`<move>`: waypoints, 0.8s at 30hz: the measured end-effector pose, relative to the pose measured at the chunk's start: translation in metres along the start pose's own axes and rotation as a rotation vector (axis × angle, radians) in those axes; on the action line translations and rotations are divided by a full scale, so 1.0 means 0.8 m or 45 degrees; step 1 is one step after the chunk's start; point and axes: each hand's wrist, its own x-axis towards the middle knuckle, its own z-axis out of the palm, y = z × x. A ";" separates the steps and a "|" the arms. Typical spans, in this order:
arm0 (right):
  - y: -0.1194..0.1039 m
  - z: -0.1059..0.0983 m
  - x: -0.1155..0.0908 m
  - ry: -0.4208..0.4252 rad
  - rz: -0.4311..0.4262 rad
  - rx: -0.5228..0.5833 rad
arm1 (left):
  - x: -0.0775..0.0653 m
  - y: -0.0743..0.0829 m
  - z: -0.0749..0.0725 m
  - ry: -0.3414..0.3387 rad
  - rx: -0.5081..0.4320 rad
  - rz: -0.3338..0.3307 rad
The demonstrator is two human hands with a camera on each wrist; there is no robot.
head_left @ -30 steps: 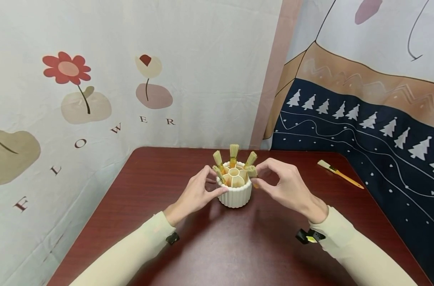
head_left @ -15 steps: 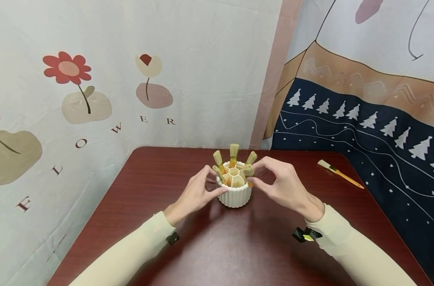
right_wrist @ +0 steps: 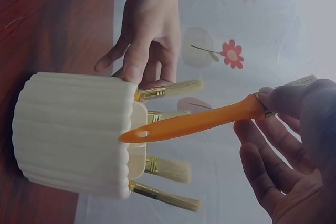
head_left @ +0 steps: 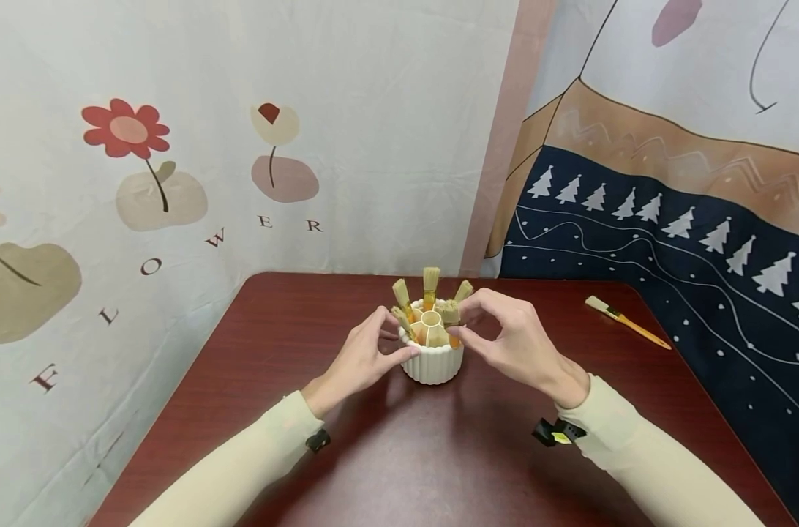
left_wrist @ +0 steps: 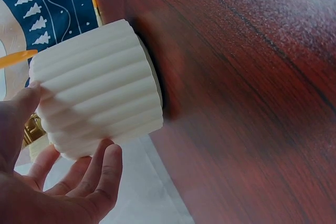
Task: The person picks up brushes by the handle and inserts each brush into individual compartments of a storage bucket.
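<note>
A white ribbed brush holder (head_left: 432, 366) with divided compartments stands upright on the table. My left hand (head_left: 363, 351) grips its left side, the thumb near the front rim and the fingers around the far side. In my right hand (head_left: 518, 337) a paintbrush is pinched near its ferrule, bristles up. That paintbrush's orange handle (right_wrist: 199, 121) points down, its tip at the holder's rim in the right wrist view. Several other paintbrushes (head_left: 430, 282) stand bristles-up in the compartments on the back and left. The left wrist view shows the ribbed wall of the holder (left_wrist: 100, 85) and the handle tip beside it.
Another paintbrush (head_left: 626, 320) with an orange handle lies at the right of the dark red table (head_left: 399, 461). Behind the table hangs a pale flower-printed cloth (head_left: 373, 132). A navy cloth with tree prints (head_left: 669, 241) borders the right side.
My right hand has moved slightly left with the paintbrush, from the holder's right edge to over its right-front compartments. My left hand stays on the holder.
</note>
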 end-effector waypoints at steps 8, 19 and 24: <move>-0.003 0.003 0.003 -0.010 0.009 0.014 | -0.001 -0.001 0.000 -0.006 -0.024 -0.002; -0.003 0.009 0.002 -0.010 0.002 0.020 | 0.000 -0.002 0.000 -0.004 -0.002 0.001; 0.005 0.017 0.000 -0.020 -0.024 0.022 | 0.001 -0.001 -0.001 -0.002 0.015 0.013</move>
